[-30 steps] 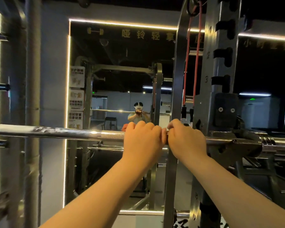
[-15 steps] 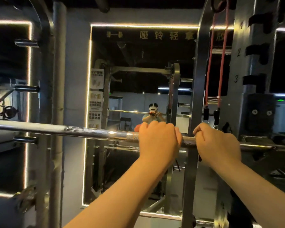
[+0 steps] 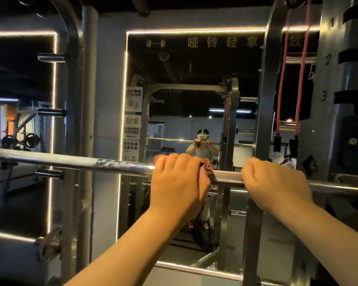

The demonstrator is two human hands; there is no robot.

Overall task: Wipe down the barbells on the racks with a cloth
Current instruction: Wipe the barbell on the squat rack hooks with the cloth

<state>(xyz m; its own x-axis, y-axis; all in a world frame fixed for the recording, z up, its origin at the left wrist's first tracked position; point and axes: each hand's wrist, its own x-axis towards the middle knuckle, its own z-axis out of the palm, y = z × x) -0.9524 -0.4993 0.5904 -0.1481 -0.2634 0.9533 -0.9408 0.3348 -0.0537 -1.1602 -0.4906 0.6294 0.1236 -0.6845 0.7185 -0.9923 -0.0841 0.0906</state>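
A chrome barbell (image 3: 70,161) runs level across the view at chest height, resting on the rack at the right. My left hand (image 3: 178,180) wraps over the bar with a pinkish-orange cloth (image 3: 207,167) bunched under its fingers; only a corner of the cloth shows at the hand's right side. A short knurled stretch of bar (image 3: 227,179) lies bare between my hands. My right hand (image 3: 275,182) curls over the bar just to the right of it.
A numbered rack upright (image 3: 347,79) stands at the right, with red resistance bands (image 3: 302,79) hanging beside it. Another steel post (image 3: 267,100) rises behind the bar. A wall mirror (image 3: 184,100) faces me. Pegs (image 3: 50,112) stick out of the left upright.
My left hand has slid left along the bar with the cloth, away from the right hand, baring the knurled stretch between them. The view has shifted left.
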